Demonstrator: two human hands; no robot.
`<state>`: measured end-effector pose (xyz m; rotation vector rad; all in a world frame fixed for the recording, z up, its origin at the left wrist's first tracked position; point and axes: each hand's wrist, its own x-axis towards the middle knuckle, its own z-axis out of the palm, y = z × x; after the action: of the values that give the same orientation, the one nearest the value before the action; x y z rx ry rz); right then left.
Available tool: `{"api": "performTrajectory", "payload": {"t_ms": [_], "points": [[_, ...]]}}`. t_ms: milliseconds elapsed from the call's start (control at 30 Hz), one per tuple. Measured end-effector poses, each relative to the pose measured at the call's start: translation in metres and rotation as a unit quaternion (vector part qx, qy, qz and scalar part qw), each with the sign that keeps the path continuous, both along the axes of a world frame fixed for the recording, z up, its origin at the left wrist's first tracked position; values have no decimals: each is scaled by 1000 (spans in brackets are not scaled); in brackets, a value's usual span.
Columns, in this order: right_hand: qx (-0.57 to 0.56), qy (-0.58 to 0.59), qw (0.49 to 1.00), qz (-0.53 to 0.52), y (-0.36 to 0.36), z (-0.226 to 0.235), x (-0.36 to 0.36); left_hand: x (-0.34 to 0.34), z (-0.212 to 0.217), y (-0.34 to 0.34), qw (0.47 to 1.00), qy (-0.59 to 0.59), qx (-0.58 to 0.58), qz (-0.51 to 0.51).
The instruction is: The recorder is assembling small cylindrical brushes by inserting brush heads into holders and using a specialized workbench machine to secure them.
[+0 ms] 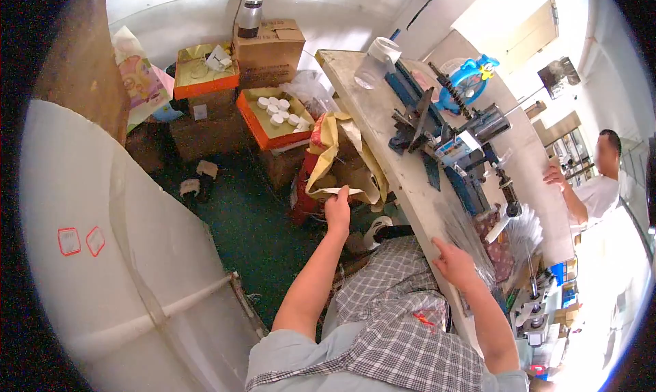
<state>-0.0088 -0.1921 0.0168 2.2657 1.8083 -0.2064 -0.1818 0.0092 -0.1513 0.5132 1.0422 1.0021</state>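
Note:
My left hand (337, 213) is closed on the white, folded edge of a paper sack (324, 161), yellow inside and red outside. The sack stands with its mouth wide at the table's left side; what lies deep inside is hard to make out. My right hand (456, 265) rests at the near edge of the long worktable (403, 180), index finger stretched out, holding nothing that I can see. Beside it on the tabletop lie thin see-through plastic strips or bags (468, 238). Farther along stands a bench machine (465, 146) with a blue base and a metal cylinder.
An orange tray (254, 124) of white round caps sits left of the sack. Behind are another orange tray (205, 90) and a carton (270, 54). A see-through jar (369, 71) and blue fan (471, 85) stand on the table. Another person (594, 190) is at the far right.

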Motion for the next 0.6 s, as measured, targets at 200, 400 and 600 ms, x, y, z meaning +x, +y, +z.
{"api": "performTrajectory", "payload": {"t_ms": [200, 400, 600], "points": [[-35, 16, 999, -20, 6, 9, -3, -5, 9, -6, 999, -38, 30, -9], [-5, 47, 999, -7, 0, 26, 4, -10, 12, -23, 996, -17, 73, -42], [37, 47, 998, -37, -8, 48, 20, -10, -14, -46, 983, 87, 135, -90]]}}
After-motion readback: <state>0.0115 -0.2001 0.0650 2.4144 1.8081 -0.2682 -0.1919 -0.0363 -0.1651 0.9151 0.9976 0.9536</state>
